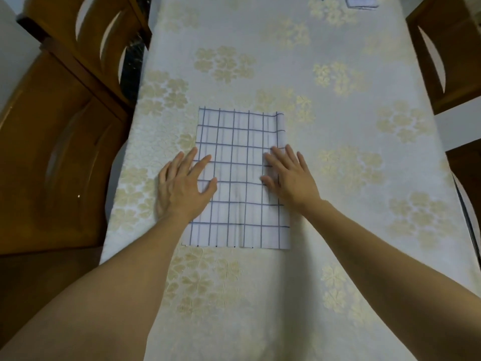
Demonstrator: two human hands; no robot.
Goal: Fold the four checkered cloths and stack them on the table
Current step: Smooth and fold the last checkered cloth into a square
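— So, what is shown, from the largest thing down?
— A long table [338, 191] is seen from above, running away from the viewer. It is covered by a pale tablecloth [260, 295] printed with gold flower clusters.
— What is set around it?
— Wooden chairs are placed at both sides: a left chair [65, 152] and a right chair [447, 56], both close to the table's edges.
— Where is the cloth found?
— The cloth [242, 178], white with thin dark blue checks, is laid flat near the middle of the table as a tall rectangle. Its right long edge appears doubled over, and layered edges are seen at its near end.
— How are the hands held?
— Two bare arms are stretched forward from the bottom of the view. The left hand [182, 186] is laid flat with its fingers straight and spread; the fingers are pressed on the cloth's left edge, while the palm is rested on the tablecloth beside it. The right hand [289, 178] is likewise flat and spread, pressed on the cloth's right edge. Nothing is gripped by either hand.
— Is anything smaller seen?
— A far cloth [361, 1] is glimpsed at the table's far end, well apart from the hands and cut off by the frame, so its shape cannot be told.
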